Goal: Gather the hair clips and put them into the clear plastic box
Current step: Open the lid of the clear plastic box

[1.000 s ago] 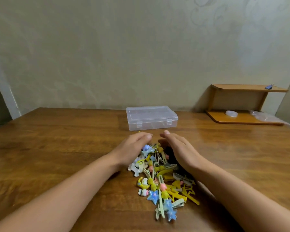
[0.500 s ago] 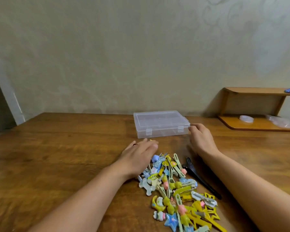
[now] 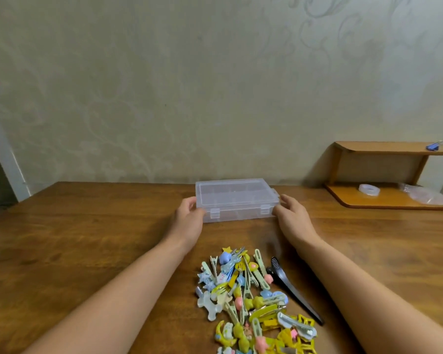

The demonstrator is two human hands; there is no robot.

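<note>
The closed box (image 3: 235, 199) lies near the counter's (image 3: 87, 238) far edge, long axis left-right, latches facing the person. Left hand (image 3: 189, 221) and right hand (image 3: 292, 215) grasp its ends, fingers curled. The clips (image 3: 251, 297) are heaped toward the near edge, nothing between.

clip pile (image 3: 256, 302) cropped below, box contents unclear
</note>
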